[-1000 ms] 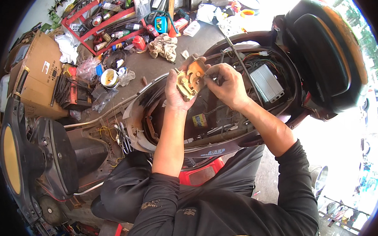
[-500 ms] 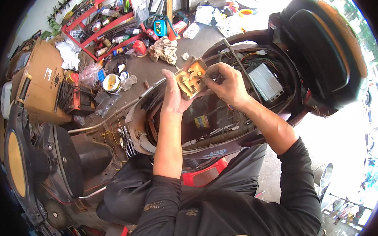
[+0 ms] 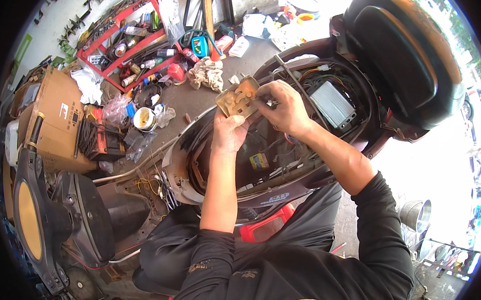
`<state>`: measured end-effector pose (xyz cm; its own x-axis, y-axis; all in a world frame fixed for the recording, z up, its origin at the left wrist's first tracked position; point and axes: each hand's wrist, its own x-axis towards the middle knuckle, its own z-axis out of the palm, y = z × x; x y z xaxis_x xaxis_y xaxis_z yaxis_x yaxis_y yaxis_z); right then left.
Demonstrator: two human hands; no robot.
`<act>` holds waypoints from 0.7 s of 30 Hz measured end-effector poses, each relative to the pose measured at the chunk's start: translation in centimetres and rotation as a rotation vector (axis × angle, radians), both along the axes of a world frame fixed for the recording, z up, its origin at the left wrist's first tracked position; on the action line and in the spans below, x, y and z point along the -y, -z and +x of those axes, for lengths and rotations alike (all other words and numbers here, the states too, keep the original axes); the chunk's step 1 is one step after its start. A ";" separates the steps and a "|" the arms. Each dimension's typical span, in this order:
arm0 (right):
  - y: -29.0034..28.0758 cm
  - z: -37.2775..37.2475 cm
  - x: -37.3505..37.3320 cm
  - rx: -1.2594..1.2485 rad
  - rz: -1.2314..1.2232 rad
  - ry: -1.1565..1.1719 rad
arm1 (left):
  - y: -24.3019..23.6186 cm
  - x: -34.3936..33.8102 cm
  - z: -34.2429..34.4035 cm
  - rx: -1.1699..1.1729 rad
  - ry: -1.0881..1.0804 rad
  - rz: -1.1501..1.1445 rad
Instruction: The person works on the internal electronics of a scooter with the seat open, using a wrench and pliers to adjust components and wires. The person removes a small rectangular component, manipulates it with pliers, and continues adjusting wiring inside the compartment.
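Observation:
My left hand (image 3: pixel 230 134) grips a yellowish metal latch plate (image 3: pixel 241 100) by its lower edge, thumb on top. The plate has folded sides, cut-outs and a round stud, and is held tilted above the scooter's open under-seat compartment (image 3: pixel 235 147). At the plate's right side, my right hand (image 3: pixel 285 109) has its fingers pinched together. Something small, dark and shiny shows between them, too little to name. Below both hands, the compartment has a yellow label (image 3: pixel 258 161) and loose wires inside.
A silver finned box (image 3: pixel 333 104) sits among wires behind the compartment, near the raised black seat (image 3: pixel 400 62). Handlebars (image 3: pixel 31 218) stand at left. Beyond the scooter are a red rack (image 3: pixel 119 52) of bottles, a crumpled cloth (image 3: pixel 205 74), a white tub (image 3: pixel 144 119) and a cardboard box (image 3: pixel 59 123).
My left hand has turned from cradling the plate on an open palm to clamping its edge with the thumb. The plate has tilted, and my right fingers stay beside it.

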<state>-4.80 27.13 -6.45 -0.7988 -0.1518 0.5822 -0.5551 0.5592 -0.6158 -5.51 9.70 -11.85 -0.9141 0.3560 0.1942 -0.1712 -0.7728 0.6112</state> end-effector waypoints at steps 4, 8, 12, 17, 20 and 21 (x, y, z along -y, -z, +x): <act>0.2 0.0 0.1 -0.041 0.005 -0.001 | 0.2 0.1 0.1 0.008 -0.005 0.008; 0.4 0.7 0.4 0.002 0.002 -0.031 | 0.2 -0.3 0.3 0.031 -0.054 -0.051; 0.2 0.6 0.6 0.031 -0.005 -0.001 | -0.3 -0.5 0.4 0.011 -0.063 -0.050; 0.4 -0.7 0.0 -0.066 -0.017 0.094 | 0.0 -0.1 0.0 0.017 0.000 0.001; 0.2 0.0 0.1 -0.027 0.002 0.014 | 0.1 -0.2 0.2 0.044 -0.049 -0.007; 0.2 0.2 0.3 -0.003 0.006 -0.021 | 0.3 -0.2 0.1 0.033 -0.058 -0.027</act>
<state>-4.60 26.88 -6.61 -0.7935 -0.1720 0.5837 -0.5686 0.5513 -0.6105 -5.39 9.88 -12.19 -0.9392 0.3069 0.1544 -0.1469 -0.7650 0.6270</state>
